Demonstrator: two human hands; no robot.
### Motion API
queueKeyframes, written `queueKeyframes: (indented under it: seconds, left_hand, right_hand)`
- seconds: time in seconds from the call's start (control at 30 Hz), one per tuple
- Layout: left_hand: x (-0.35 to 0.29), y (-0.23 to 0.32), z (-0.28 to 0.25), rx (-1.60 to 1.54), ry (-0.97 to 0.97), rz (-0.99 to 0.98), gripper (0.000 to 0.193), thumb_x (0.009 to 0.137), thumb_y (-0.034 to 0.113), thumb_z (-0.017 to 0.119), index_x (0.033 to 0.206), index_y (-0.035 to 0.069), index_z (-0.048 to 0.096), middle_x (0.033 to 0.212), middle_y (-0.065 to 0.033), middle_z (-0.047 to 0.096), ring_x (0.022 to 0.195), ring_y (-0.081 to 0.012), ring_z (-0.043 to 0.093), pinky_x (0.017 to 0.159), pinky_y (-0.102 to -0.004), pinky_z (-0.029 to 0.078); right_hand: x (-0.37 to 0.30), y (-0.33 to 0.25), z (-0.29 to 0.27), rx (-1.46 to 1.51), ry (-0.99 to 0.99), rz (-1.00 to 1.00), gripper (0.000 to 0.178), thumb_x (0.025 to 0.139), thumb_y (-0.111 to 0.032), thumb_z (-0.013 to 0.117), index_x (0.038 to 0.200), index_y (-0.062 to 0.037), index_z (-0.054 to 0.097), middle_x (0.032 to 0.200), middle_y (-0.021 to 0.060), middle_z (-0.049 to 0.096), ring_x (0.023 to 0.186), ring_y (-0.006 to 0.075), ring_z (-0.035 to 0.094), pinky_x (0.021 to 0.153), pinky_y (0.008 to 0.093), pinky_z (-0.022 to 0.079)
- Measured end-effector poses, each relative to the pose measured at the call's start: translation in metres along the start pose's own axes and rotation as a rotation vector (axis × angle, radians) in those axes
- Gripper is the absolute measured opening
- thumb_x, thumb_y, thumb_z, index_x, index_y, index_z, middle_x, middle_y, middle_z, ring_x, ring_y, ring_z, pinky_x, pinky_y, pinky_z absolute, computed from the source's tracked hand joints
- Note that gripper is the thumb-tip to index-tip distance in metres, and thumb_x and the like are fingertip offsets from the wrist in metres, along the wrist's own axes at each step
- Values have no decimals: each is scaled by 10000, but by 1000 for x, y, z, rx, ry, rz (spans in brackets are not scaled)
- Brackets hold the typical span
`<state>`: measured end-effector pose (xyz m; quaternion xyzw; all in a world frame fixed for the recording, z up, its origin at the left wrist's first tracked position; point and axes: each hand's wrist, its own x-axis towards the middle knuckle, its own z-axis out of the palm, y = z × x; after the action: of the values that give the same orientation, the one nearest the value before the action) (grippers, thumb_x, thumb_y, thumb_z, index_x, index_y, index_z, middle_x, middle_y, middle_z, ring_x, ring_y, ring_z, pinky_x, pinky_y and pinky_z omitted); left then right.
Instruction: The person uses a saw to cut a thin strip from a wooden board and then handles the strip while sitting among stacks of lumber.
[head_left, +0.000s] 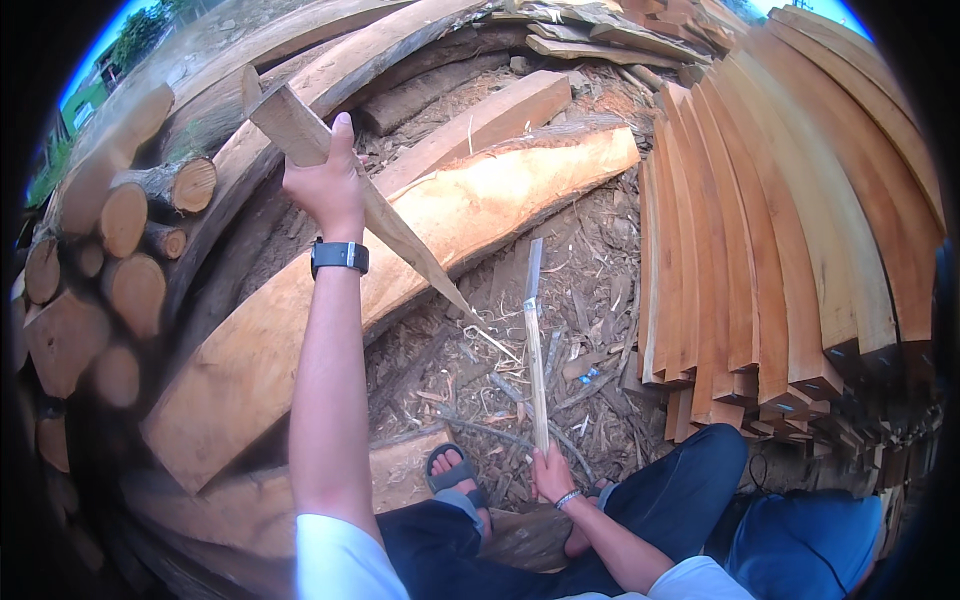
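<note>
My left hand (pixel 328 188), wearing a dark wristwatch, is raised and closed around a long wooden stake (pixel 405 240). The stake slants down to the right from a thick squared end to a narrow, splintery tip above the ground. Low in front of me, my right hand (pixel 552 474) grips the end of a long-handled knife (pixel 536 370). Its pale wooden handle points away from me and ends in a straight metal blade (pixel 534 268). The blade is to the right of the stake and apart from it. Behind the stake lies a large sawn slab (pixel 480 200).
Cut logs (pixel 135 295) are piled at the left. Stacked sawn planks (pixel 760 220) rise along the right side. Wood chips and bark (pixel 600 290) litter the ground. My sandalled foot (pixel 455 470) is beside a lower timber (pixel 400 465). Blue cloth (pixel 800 545) is at lower right.
</note>
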<state>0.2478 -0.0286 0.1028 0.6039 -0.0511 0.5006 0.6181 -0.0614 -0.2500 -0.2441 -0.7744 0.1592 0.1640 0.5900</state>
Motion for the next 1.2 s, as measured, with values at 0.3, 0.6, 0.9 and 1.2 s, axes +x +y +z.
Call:
queueKeyframes:
  seconds: [0.3, 0.6, 0.9, 1.2]
  left_hand:
    - [-1, -4, 4, 6, -9, 42, 383, 807, 296, 807, 868, -18, 597, 687, -81, 636, 544, -148, 636, 497, -285, 533]
    - [-3, -11, 0, 11, 7, 49, 417, 784, 313, 819, 877, -33, 606, 697, -98, 661, 554, -154, 656, 499, -286, 532]
    - [0, -17, -9, 51, 12, 26, 415, 779, 312, 822, 875, -36, 619, 700, -99, 670, 572, -151, 663, 516, -288, 522]
    - [-15, 4, 6, 84, -3, -45, 362, 781, 293, 818, 864, -10, 638, 730, -96, 690, 582, -141, 662, 541, -289, 527]
  right_hand:
    - [3, 49, 21, -379, 186, -85, 305, 979, -235, 453, 1054, 59, 474, 696, 301, 620, 655, 480, 629, 654, 584, 502]
    - [-8, 23, 20, -407, 1, -4, 314, 974, -238, 471, 1061, 64, 484, 718, 304, 637, 581, 406, 662, 588, 530, 539]
    - [10, 42, 14, -341, -340, 303, 346, 989, -230, 451, 1108, 94, 443, 600, 168, 627, 467, 292, 645, 452, 420, 534]
    - [12, 45, 14, -234, -83, 12, 310, 980, -247, 504, 1059, 51, 482, 599, 174, 613, 437, 271, 621, 409, 409, 505]
